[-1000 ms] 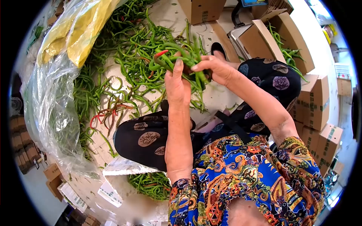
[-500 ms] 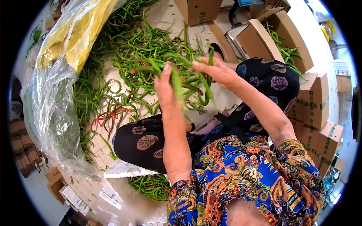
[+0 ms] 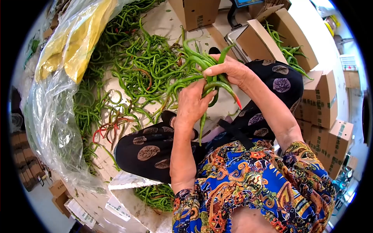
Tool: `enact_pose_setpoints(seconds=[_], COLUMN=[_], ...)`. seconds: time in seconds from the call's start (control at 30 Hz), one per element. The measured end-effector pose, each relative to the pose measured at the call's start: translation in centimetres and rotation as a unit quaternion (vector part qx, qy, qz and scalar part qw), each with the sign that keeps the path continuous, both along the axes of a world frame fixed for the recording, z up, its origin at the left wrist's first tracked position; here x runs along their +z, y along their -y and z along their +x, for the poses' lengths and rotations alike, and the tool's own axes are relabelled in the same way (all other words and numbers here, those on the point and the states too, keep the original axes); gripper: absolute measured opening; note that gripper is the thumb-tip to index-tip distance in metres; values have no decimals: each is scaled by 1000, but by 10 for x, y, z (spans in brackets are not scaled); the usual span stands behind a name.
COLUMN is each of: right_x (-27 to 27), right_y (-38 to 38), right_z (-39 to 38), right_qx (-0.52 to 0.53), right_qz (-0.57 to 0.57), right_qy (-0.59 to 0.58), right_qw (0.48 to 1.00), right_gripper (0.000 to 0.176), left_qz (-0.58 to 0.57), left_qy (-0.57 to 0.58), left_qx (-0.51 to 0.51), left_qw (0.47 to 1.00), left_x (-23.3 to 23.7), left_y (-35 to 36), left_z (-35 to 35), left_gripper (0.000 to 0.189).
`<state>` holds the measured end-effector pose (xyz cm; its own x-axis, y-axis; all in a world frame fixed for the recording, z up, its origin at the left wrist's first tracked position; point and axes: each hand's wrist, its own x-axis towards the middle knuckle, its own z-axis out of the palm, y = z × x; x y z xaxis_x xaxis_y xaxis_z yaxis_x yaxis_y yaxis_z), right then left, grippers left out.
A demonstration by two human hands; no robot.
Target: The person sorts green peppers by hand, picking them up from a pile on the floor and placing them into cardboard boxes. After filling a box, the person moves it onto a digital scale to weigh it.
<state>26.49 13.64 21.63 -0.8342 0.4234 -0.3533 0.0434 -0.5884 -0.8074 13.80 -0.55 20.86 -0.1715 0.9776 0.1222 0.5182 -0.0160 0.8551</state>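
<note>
Long green chili peppers [image 3: 200,62] form a loose bunch in my right hand [image 3: 231,72], whose thumb presses across them. One green pepper with a red tip [image 3: 227,87] sticks out below that thumb. My left hand [image 3: 190,101] meets the bunch from the lower left, its fingers closed on peppers; one long pepper [image 3: 203,126] points downward beside it. Just beyond both hands, a wide heap of green chili peppers [image 3: 147,58] covers the floor, and several red ones [image 3: 110,126] lie at its near left edge.
Clear and yellow plastic sheeting [image 3: 58,116] borders the heap on the left. An open cardboard box [image 3: 297,37] holding peppers stands at the upper right, beside a scale [image 3: 235,35]. Stacked cartons [image 3: 324,103] are to the right. Below my left knee sits a white foam box [image 3: 124,186] with peppers inside.
My left hand has moved right and down to my right hand, and its peppers now join the bunch there. The red-tipped pepper has shifted from the left side to the right.
</note>
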Motion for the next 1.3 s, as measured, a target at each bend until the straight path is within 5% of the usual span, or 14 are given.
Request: enact_pose_setpoints(seconds=[0.23, 0.3, 0.43, 0.53, 0.63, 0.7, 0.77, 0.87, 0.97, 1.2, 1.3], right_x=[17, 20, 9, 17, 17, 13, 8, 7, -3, 8, 8], right_y=[-13, -8, 1, 10, 2, -11, -19, -23, -24, -19, -23], right_z=[2, -3, -8, -10, -9, -6, 5, 12, 11, 15, 16], right_qx=[-27, -45, -22, -13, -68, -97, -114, -163, -160, -186, -195], right_qz=[6, -20, -22, 7, 11, -58, -106, -119, -144, -164, -164], right_qy=[-67, -49, -50, -49, -16, -55, -104, -80, -111, -107, -111], right_qw=[997, 998, 998, 999, 997, 992, 982, 976, 970, 963, 960], right_gripper=[24, 25, 41, 37, 32, 29, 30, 31, 29, 27, 26], left_qz=[65, -6, 52, 36, -17, 14, 105, 116, 107, 113, 115], left_qy=[177, 167, 149, 103, 173, 283, 500, 688, 777, 751, 775], left_qx=[140, 96, 93, 95, 119, 183, 216, 159, 74, 69, 79], left_qw=[972, 981, 983, 990, 978, 941, 832, 699, 616, 647, 616], left_x=[32, 26, 15, 15, 17, 22, 26, 27, 11, 10, 7], left_y=[10, 9, 2, 3, 6, 10, 13, 19, 16, 13, 12], left_z=[-12, -13, -3, -3, -9, -20, -29, -43, -46, -40, -39], left_gripper=[23, 21, 21, 25, 23, 18, 28, 48, 45, 44, 44])
